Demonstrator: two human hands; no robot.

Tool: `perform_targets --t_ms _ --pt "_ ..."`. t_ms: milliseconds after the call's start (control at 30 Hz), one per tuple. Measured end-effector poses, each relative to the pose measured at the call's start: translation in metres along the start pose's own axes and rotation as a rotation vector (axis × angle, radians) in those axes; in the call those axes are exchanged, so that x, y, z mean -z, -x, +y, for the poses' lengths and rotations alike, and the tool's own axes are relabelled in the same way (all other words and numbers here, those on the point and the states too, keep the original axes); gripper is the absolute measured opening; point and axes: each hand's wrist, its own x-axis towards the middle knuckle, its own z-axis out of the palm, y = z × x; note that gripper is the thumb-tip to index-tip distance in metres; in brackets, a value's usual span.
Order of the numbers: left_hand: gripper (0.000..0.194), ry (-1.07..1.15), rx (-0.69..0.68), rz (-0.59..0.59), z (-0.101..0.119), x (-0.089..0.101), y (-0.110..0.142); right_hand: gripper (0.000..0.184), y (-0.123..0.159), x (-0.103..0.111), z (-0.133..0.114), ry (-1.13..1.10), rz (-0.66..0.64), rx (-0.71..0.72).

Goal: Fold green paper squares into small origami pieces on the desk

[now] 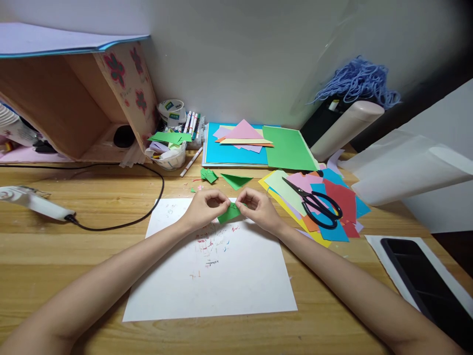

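Both hands meet over the far part of a white sheet (214,276) marked with small ink stains. My left hand (205,207) and my right hand (258,208) pinch a small folded green paper piece (229,214) between their fingertips, one hand at each end. Just beyond the hands lie a green paper triangle (236,180) and a crumpled green scrap (209,175) on the wooden desk (92,236).
Black scissors (316,203) rest on a pile of coloured paper cut-offs to the right. Stacked blue and green sheets (288,148) lie at the back. A glue gun (33,202) with a black cable is at left, a tablet (424,281) at right, a cup of markers (170,153) behind.
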Motion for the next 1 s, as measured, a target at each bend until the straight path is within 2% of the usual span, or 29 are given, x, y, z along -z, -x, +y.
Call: perform_targets --t_ms 233,467,733,1000 --pt "0.014 -0.034 -0.042 0.023 -0.0004 -0.0019 0.0021 0.014 -0.0002 -0.0002 -0.0024 0.013 -0.010 -0.004" --pt "0.013 -0.023 -0.021 0.043 -0.0025 -0.0027 0.0015 0.015 0.0000 -0.0001 -0.0017 0.022 -0.022 -0.002" --pt "0.016 0.019 -0.009 -0.021 -0.0043 -0.0021 0.0016 0.013 -0.0003 -0.0006 -0.0010 -0.006 -0.018 -0.006" --pt "0.019 0.031 0.010 -0.034 -0.0015 -0.0017 0.0014 0.017 -0.0018 0.0004 -0.0011 -0.030 0.044 -0.010"
